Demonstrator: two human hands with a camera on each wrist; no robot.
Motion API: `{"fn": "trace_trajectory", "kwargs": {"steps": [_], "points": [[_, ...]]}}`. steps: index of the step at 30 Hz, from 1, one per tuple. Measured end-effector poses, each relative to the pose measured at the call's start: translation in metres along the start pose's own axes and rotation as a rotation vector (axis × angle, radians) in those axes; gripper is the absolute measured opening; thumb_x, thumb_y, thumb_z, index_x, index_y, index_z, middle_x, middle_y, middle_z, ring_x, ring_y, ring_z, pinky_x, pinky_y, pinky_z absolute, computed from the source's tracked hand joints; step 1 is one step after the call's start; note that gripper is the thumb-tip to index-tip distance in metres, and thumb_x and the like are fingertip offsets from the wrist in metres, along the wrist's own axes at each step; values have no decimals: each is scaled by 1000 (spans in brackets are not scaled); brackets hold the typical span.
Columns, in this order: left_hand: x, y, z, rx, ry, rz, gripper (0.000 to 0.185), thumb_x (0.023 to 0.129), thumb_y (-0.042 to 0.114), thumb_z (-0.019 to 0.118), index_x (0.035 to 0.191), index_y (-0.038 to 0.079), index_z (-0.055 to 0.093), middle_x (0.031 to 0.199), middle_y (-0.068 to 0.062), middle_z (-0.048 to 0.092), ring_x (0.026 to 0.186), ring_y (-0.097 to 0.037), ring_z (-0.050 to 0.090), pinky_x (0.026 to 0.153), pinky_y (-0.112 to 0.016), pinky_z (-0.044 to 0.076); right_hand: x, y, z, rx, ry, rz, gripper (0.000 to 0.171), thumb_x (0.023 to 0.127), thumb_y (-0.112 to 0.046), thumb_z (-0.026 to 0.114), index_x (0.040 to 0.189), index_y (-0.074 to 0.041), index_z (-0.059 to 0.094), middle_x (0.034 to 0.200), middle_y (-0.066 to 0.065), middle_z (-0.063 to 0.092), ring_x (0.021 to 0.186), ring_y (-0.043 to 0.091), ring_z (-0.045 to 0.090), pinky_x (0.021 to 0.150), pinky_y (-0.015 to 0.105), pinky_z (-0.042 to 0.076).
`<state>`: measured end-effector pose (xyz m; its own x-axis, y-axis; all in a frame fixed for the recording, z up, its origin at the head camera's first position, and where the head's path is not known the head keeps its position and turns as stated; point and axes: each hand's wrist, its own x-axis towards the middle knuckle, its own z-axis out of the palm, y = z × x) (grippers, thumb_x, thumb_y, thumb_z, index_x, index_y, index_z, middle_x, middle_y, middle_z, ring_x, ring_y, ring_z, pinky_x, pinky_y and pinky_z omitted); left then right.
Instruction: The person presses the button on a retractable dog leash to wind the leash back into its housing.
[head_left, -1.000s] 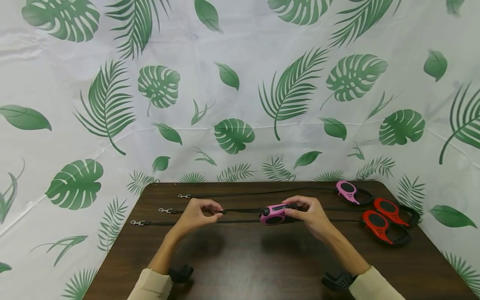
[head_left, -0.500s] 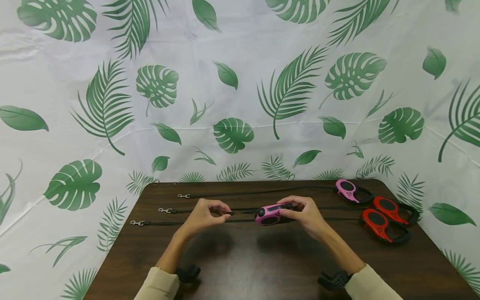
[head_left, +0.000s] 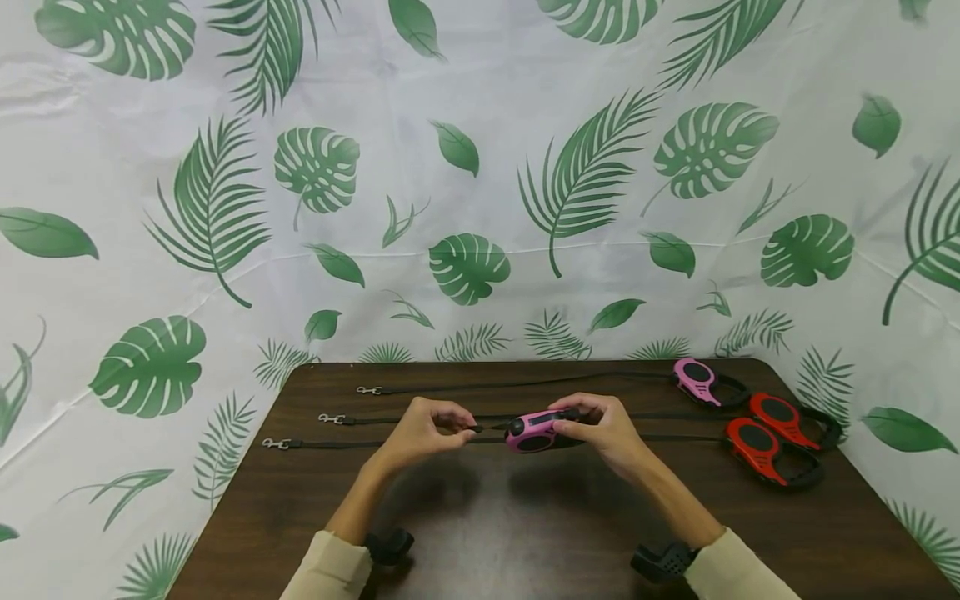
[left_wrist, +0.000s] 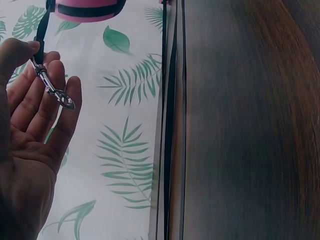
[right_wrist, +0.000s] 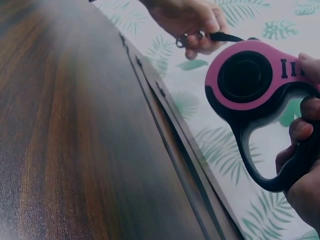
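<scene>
1. The pink leash (head_left: 532, 431) is held above the middle of the table (head_left: 487, 525), between the two hands.
2. The right hand (head_left: 603, 427) has its fingers wrapped round the black handle (right_wrist: 244, 150), thumb up by the case (right_wrist: 246, 75). The left hand (head_left: 427, 433) pinches the strap (left_wrist: 43, 27) just behind the metal clip (left_wrist: 48, 83); its other fingers are spread apart.
3. Handling, as I judge it: light and easily lifted, with a stiff, smooth plastic case that could slip or crack if dropped. The strap looks soft and bendy, the clip hard. The handle loop seems the surest grip, and the strap's end suits a pinch.
4. As for containers, the strap runs into the case; any wound length inside is hidden.
5. Far right lies a second pink leash (head_left: 693, 377); nearer are two red leashes (head_left: 752, 439), their straps stretching left.
</scene>
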<state>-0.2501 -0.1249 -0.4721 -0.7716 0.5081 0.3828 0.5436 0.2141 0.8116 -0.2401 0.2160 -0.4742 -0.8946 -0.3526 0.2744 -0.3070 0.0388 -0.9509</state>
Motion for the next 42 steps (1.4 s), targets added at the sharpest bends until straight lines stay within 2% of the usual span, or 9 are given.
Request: {"fn": "trace_trajectory", "kwargs": {"steps": [5,8,12,21,27,30,35,40,42], "points": [[2,3,7,-23,-16,-17,12,88,-1,82,99,3,79,90,-10,79,76,-10,70,69,-34,61,0,1,3,-3,-4,2,24,94,-6,80,116,3,75,97,9,76,85,15,63,70,27,58],[3,2,11,-37,-26,-13,11,88,-1,81,99,2,79,89,-11,78,76,-11,69,67,-30,60,0,1,4,-23,-5,0,24,93,-7,81,115,1,76,97,8,76,85,14,62,69,27,57],[3,0,15,-47,-45,-11,10,90,2,81,99,4,79,88,-9,78,75,-10,69,68,-25,58,-1,2,6,-41,-14,-3,22,94,-7,80,115,-1,77,100,6,77,86,15,62,70,28,57],[5,2,17,-64,-96,-25,10,93,10,80,102,5,80,88,-7,77,73,-9,66,64,-21,54,-1,2,7,-71,-17,-1,21,94,-8,80,114,-4,78,103,6,78,90,18,61,71,29,56],[5,1,20,-121,-136,-35,10,96,6,77,103,1,78,87,-16,76,71,-8,65,61,-21,52,-1,5,9,-78,-32,-6,21,94,-8,80,114,-5,78,101,8,77,89,18,61,71,30,57],[5,1,20,-132,-145,-45,9,96,6,76,103,0,78,86,-20,76,71,-13,68,61,-21,52,-1,6,9,-77,-41,-6,20,94,-8,80,114,-5,78,101,8,78,87,18,61,70,29,57],[5,0,20,-133,-139,-48,10,99,7,74,104,0,78,88,-21,76,76,-33,73,66,-22,55,-1,5,10,-80,-42,-14,20,95,-9,80,114,-5,78,102,8,78,88,18,62,71,29,57],[6,1,21,-128,-129,-53,11,99,8,75,106,1,79,94,-17,78,79,-32,74,71,-28,60,-1,4,10,-94,-32,-16,20,95,-9,79,115,-6,78,103,8,78,87,18,63,71,28,56],[6,2,22,-111,-126,-56,11,98,10,77,107,4,79,96,-13,79,80,-27,74,73,-29,61,-1,5,11,-102,-33,-8,20,95,-10,80,115,-7,78,104,7,78,86,19,62,70,29,56]]}}
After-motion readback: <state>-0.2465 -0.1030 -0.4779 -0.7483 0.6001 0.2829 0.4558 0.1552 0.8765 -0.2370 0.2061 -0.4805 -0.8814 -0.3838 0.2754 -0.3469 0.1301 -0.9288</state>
